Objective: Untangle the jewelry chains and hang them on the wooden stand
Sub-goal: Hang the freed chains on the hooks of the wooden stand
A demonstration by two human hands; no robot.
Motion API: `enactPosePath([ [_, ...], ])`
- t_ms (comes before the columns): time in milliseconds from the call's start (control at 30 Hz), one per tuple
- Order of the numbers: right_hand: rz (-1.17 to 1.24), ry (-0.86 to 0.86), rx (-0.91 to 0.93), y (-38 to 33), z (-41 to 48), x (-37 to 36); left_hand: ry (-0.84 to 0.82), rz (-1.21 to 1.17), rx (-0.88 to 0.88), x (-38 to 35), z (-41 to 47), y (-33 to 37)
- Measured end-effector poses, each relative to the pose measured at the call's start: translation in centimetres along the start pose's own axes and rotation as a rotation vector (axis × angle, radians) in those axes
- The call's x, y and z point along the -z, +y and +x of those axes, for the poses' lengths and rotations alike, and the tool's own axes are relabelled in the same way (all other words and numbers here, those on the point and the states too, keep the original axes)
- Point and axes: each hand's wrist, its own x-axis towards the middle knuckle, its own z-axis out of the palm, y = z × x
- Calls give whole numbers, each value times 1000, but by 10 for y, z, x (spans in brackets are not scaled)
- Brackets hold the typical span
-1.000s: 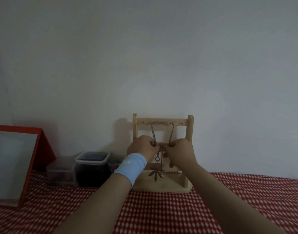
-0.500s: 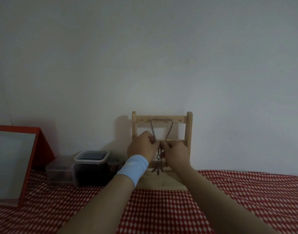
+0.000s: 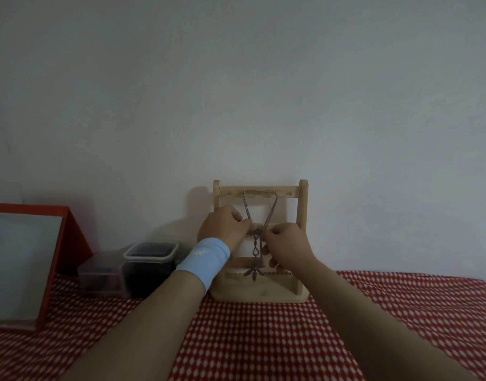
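Note:
A light wooden stand (image 3: 302,215) stands on the red checked cloth against the wall. A dark metal chain (image 3: 273,209) hangs from the top bar in two strands that meet lower down, twist together, and end in a leaf-shaped pendant (image 3: 254,271). My left hand (image 3: 222,229), with a pale blue wristband, pinches the chain where the strands meet. Just to the right of that spot my right hand (image 3: 287,243) pinches the same chain. Both hands are in front of the stand's middle bar.
A red-framed mirror (image 3: 24,265) leans at the far left. Two plastic containers, one clear (image 3: 100,273) and one dark with a white rim (image 3: 151,255), sit left of the stand. The red checked tablecloth (image 3: 264,334) covers the near table.
The pendant has dropped and turned flat again after being drawn up. My hands have stayed at the joining point, with the right hand a little lower and further apart from the left.

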Motion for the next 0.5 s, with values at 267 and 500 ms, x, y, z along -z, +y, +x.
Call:
enactPosePath([
  [267, -113, -380, 160, -28, -30, -60, -470, 260, 33, 43, -50, -84],
  [500, -211, -709, 327, -30, -49, -145, -624, 377, 161, 74, -93, -158],
])
